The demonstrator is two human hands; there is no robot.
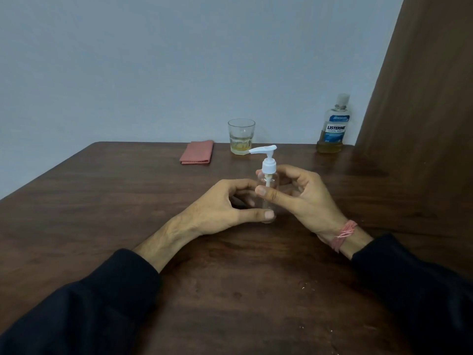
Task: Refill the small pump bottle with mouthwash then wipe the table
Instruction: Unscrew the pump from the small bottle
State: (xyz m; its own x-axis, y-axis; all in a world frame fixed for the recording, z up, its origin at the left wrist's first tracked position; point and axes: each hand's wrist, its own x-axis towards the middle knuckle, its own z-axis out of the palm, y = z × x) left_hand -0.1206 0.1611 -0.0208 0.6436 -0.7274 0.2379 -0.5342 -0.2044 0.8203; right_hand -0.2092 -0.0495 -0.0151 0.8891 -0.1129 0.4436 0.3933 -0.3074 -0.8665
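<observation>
A small clear pump bottle (267, 179) with a white pump head stands upright on the dark wooden table (230, 290); it looks empty. My left hand (220, 208) grips its lower part, thumb near the base. My right hand (299, 198) wraps the upper body, thumb across the front. The mouthwash bottle (332, 126), capped and holding a little yellowish liquid, stands at the table's far right edge. A folded pink cloth (197, 155) lies at the far edge, left of centre.
A drinking glass (240, 137) with some yellowish liquid stands at the far edge behind the pump bottle. A brown wooden panel (422, 98) rises on the right. A plain wall runs behind the table.
</observation>
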